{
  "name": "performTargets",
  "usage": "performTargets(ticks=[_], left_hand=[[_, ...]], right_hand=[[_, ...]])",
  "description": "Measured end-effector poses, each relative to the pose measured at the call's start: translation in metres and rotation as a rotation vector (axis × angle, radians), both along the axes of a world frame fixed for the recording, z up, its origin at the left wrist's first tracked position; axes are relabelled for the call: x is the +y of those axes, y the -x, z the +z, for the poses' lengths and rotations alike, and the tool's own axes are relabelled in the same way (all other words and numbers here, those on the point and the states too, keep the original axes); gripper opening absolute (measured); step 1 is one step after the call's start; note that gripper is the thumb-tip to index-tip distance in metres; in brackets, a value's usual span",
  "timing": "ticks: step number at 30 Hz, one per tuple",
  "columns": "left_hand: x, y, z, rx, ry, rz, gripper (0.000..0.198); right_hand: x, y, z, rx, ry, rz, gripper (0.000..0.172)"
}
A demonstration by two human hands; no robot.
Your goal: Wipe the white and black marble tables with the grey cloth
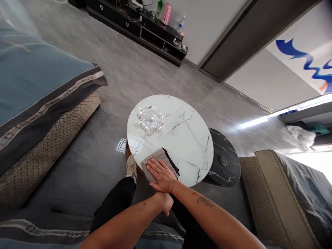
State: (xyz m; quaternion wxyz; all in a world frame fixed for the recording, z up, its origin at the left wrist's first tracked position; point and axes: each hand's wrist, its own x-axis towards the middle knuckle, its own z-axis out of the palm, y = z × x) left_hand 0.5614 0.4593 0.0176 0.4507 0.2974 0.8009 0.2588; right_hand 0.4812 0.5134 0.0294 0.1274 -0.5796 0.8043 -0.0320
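Note:
My right hand lies flat, fingers stretched out, on a folded grey-brown cloth with a dark edge. The cloth rests at the near edge of a round white marble table. My left hand hangs just below the right wrist, off the table edge over my lap. Its fingers are tucked out of sight and nothing shows in it. A clear glass ashtray stands at the table's far left, well away from both hands.
A lower, dark round table sits partly under the white one at the right. Sofas stand at the left and right. My shoe is by the table's foot. A black media cabinet with bottles lines the far wall.

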Motion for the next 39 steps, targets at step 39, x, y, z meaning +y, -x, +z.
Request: performTargets(ticks=[39], left_hand=[[0.002,0.000,0.004,0.000,0.128,-0.128,0.061]], right_hand=[[0.236,0.059,-0.022,0.095,0.032,-0.339,0.094]])
